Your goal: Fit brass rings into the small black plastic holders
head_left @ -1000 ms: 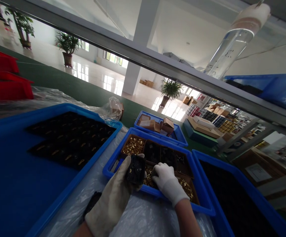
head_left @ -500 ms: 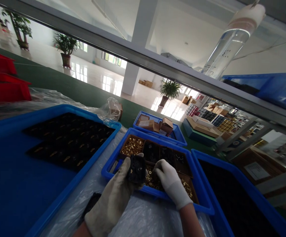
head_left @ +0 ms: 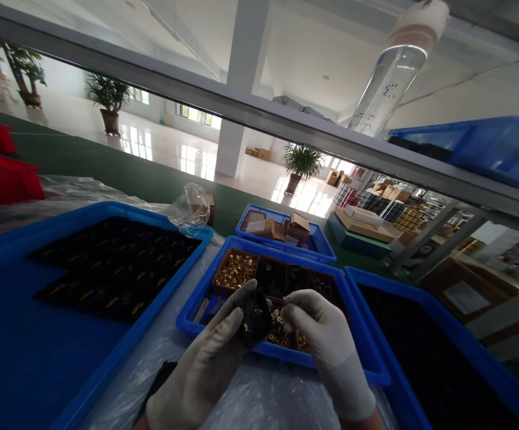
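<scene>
Above a blue tray [head_left: 282, 354], a gloved left hand [head_left: 205, 358] and a gloved right hand [head_left: 328, 334] work close together. The left grips a black housing [head_left: 258, 313], tilted; the right's fingers curl toward a pinch, though whether they hold a piece cannot be told. The housing looks light and stiff, likely plastic, best held by its outer walls. Brass rings [head_left: 278, 334] below look hard, slick, best pinched at their rims.

Three potted plants [head_left: 303, 162] stand on the glossy floor [head_left: 165, 150], red bins [head_left: 6, 185] at left.
</scene>
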A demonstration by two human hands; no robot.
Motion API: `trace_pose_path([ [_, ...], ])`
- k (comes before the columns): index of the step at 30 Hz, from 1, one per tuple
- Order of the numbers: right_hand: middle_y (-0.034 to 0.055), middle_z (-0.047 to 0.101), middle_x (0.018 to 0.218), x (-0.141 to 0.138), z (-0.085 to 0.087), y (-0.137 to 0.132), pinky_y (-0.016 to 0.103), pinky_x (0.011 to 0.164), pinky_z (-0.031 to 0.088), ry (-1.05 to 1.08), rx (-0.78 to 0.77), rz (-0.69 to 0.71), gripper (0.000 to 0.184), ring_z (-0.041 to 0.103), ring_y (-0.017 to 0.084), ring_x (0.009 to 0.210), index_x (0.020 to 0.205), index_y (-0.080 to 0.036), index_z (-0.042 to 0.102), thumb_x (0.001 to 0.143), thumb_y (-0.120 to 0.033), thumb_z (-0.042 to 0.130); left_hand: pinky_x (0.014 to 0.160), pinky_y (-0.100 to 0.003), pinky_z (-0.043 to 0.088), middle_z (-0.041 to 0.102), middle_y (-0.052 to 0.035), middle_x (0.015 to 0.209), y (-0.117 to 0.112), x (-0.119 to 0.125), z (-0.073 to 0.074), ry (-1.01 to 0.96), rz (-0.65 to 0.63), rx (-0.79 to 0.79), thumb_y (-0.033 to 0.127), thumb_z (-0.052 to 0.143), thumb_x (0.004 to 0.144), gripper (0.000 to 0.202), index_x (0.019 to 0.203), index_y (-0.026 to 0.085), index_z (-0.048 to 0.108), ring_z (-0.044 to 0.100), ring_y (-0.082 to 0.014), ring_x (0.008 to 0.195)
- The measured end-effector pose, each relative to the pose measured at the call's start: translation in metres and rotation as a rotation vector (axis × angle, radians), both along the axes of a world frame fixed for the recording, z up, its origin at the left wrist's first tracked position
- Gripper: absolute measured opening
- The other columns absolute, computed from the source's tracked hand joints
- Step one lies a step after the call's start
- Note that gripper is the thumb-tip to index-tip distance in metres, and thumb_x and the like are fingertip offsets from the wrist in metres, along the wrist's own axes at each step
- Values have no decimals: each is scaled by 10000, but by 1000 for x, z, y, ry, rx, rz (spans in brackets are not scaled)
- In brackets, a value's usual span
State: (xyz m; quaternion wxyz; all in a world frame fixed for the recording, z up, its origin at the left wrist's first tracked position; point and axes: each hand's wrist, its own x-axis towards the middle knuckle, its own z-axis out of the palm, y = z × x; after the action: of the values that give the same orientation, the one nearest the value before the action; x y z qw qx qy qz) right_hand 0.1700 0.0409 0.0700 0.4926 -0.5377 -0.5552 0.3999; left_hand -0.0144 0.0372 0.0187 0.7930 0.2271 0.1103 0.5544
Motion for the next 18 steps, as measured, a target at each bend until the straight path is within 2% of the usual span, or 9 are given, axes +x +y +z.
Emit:
trace_pose_path([
  [2, 35, 760, 833, -6, 4, -4, 304, 681, 562, 114, -56, 55, 233, 696, 190, 714, 936, -200, 763, 748, -333, 798, 1085, -383, 513, 745, -94, 1354, 1, -2, -6, -3, 0, 41, 313, 569, 1055, 423, 1476, 305, 609, 677, -242, 1240],
  [4, 47, 774, 876, -12, 6, -7, 313, 712, 574, 148, -54, 69, 233, 712, 200, 753, 933, -201, 779, 733, -319, 803, 1113, -337, 491, 721, -84, 1401, 1, -3, -11, -13, 6, 77, 271, 538, 1067, 438, 1502, 305, 583, 661, -213, 1272],
  [7, 33, 740, 883, -20, 6, -10, 278, 736, 546, 22, 46, 28, 133, 684, 182, 818, 871, -222, 815, 795, -311, 753, 1175, -304, 436, 691, -55, 1452, 0, -6, -15, -23, 12, 124, 237, 536, 1066, 490, 1549, 320, 527, 599, -204, 1365],
  [9, 26, 705, 893, -23, 5, -12, 258, 722, 524, -83, 81, 27, 133, 663, 171, 829, 842, -239, 835, 823, -303, 720, 1176, -297, 433, 675, -44, 1472, -1, -7, -15, 5, 6, 145, 248, 551, 1061, 521, 1571, 334, 491, 574, -208, 1390],
  [13, 18, 671, 863, -27, 3, -12, 265, 742, 512, -147, 49, 55, 170, 665, 170, 827, 833, -254, 848, 833, -304, 687, 1139, -231, 446, 680, 2, 1461, -3, -9, -12, 99, 21, 155, 240, 610, 1034, 525, 1536, 368, 529, 581, -169, 1366],
  [18, 20, 666, 841, -31, 0, -11, 278, 743, 488, -174, 13, 67, 169, 664, 176, 820, 827, -253, 858, 796, -322, 706, 1202, -254, 398, 648, 37, 1495, -6, -9, -10, 192, 24, 167, 246, 627, 1030, 522, 1517, 411, 539, 529, -181, 1425],
])
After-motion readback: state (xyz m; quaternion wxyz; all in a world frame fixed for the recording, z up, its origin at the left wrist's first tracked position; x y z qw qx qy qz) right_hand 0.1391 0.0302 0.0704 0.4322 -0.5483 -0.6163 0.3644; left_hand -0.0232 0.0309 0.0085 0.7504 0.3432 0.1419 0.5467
